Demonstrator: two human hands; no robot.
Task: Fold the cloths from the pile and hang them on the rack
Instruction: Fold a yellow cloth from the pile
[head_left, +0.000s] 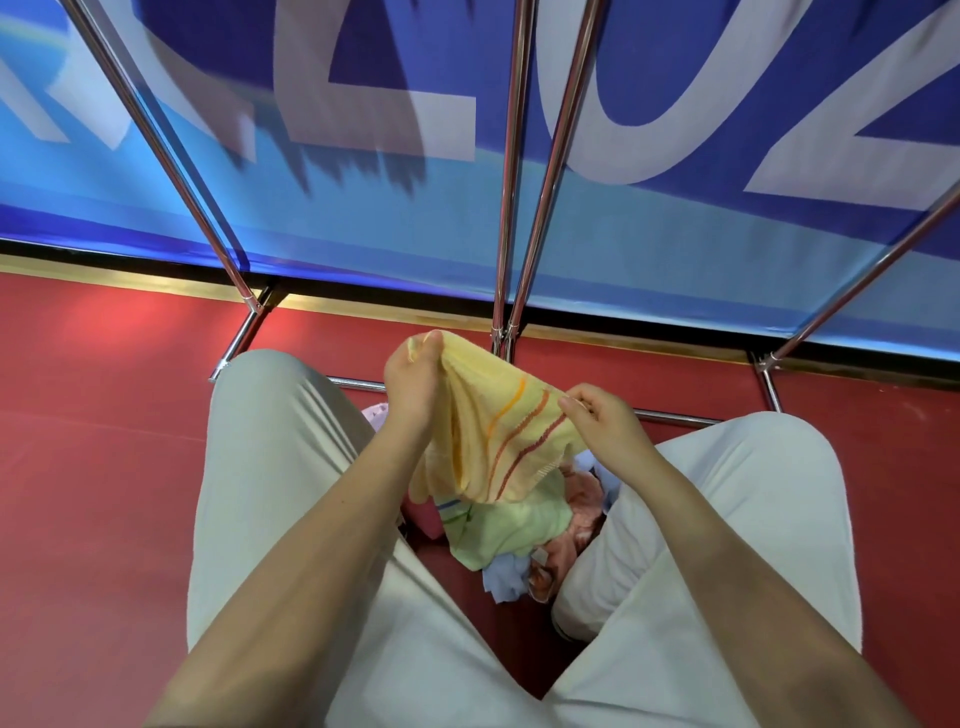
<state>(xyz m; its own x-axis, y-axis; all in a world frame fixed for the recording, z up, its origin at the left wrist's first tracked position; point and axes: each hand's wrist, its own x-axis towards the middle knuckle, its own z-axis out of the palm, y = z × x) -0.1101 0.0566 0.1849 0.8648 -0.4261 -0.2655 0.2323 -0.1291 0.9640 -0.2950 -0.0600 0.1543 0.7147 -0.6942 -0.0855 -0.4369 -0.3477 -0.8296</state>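
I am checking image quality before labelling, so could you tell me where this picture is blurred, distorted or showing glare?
Head view: the blue banner with white lettering is smeared by motion blur; the chrome rack tubes splay outward from wide-angle distortion; the red floor carries a pale glare patch; the yellow striped cloth and both hands stay fairly sharp.

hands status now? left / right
Left hand: pinching a top corner of the yellow striped cloth.
Right hand: pinching the same cloth's other edge.
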